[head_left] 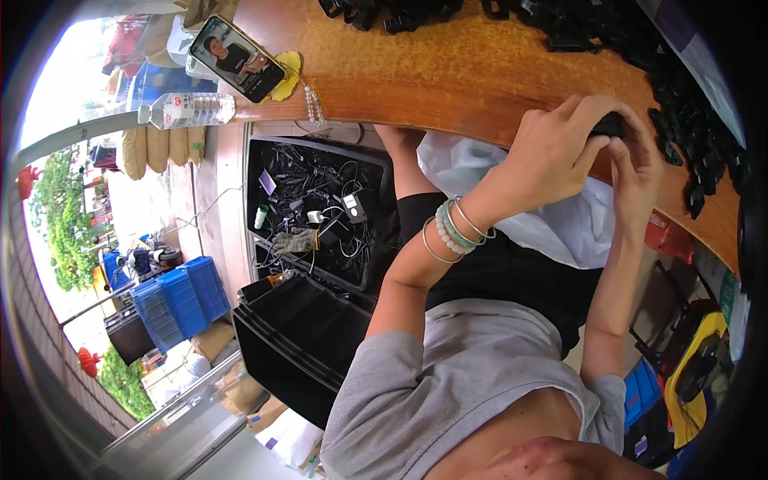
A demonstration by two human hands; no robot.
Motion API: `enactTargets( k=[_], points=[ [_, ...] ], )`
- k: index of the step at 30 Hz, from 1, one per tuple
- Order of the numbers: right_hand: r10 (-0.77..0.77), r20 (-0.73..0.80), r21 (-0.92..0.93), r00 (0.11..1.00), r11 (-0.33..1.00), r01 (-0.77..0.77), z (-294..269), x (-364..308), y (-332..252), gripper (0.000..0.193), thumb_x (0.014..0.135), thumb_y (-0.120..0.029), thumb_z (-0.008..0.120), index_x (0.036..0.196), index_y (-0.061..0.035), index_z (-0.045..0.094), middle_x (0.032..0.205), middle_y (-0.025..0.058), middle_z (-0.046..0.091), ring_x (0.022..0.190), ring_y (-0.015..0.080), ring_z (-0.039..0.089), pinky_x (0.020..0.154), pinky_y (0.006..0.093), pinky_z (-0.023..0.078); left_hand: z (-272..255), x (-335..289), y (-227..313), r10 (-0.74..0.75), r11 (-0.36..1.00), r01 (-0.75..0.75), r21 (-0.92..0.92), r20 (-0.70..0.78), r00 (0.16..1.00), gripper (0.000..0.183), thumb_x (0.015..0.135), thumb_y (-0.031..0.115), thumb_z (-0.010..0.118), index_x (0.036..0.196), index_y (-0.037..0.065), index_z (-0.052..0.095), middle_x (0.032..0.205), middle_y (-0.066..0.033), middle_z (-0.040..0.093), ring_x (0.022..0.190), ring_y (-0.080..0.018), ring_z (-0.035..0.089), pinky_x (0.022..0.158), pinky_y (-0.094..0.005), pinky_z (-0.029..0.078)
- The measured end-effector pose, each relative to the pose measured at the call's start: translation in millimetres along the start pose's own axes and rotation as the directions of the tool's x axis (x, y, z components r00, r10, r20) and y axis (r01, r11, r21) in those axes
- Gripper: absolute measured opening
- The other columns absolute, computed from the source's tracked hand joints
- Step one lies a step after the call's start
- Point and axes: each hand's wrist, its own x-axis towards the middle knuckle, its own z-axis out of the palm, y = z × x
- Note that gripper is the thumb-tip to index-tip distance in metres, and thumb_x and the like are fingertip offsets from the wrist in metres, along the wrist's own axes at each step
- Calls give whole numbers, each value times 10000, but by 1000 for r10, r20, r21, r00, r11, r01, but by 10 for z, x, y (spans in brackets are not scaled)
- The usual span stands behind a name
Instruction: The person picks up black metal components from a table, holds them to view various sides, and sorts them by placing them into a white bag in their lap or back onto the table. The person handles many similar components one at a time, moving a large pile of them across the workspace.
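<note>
Over the edge of the wooden table (400,72), my left hand (552,152) and my right hand (638,160) come together around a small black plastic piece (611,126). The fingers of both hands are curled onto it, and they hide most of its shape. Bangles and a beaded bracelet (452,232) circle my left wrist. Right of my hands lies a long heap of black plastic parts (688,104), with more black parts (400,14) along the far side of the table. White cloth or plastic sheeting (552,220) drapes over my lap below my hands.
A phone (238,61) showing a person lies at the table's left end beside a plastic bottle (192,110). Below stands a black crate (376,168) holding black parts, cables and a work glove (296,242). Another black bin (296,336) sits nearer. Blue crates (180,300) stand further left.
</note>
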Motion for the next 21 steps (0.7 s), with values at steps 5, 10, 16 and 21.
enactTargets(
  k=[5, 10, 16, 21],
  points=[
    [-1, -50, 34, 999, 999, 2, -33, -22, -4, 356, 856, 20, 597, 1210, 24, 558, 1160, 87, 602, 1077, 167, 558, 959, 292, 411, 14, -6, 22, 3, 999, -4, 35, 22, 1000, 363, 805, 55, 616, 1154, 51, 515, 1001, -121, 634, 788, -280, 649, 620, -346, 515],
    [-45, -113, -109, 993, 994, 33, -32, -19, -58, 274, 838, 46, 602, 1111, 35, 624, 1070, 77, 641, 973, 137, 590, 891, 265, 445, 82, -67, 49, 43, 991, -46, 123, 28, 999, 334, 804, 33, 606, 1129, 42, 531, 975, -120, 634, 796, -273, 648, 583, -330, 507],
    [56, 6, -190, 998, 980, -54, 41, 54, -236, 224, 854, -19, 609, 1070, 25, 651, 1022, 75, 658, 931, 126, 601, 863, 246, 450, -8, -29, -45, -425, 724, 393, -567, 83, 901, 149, 877, 100, 568, 1004, 24, 549, 784, -98, 619, 551, -186, 601, 400, -262, 428],
    [-41, 72, -456, 997, 887, 70, 119, 358, -51, 163, 852, -65, 603, 990, 0, 662, 979, 83, 667, 879, 208, 629, 808, 293, 462, -543, 111, -505, -710, 446, 403, -800, -42, 703, 248, 894, 232, 607, 761, 31, 547, 603, -66, 547, 482, -151, 548, 371, -258, 386]
  ],
)
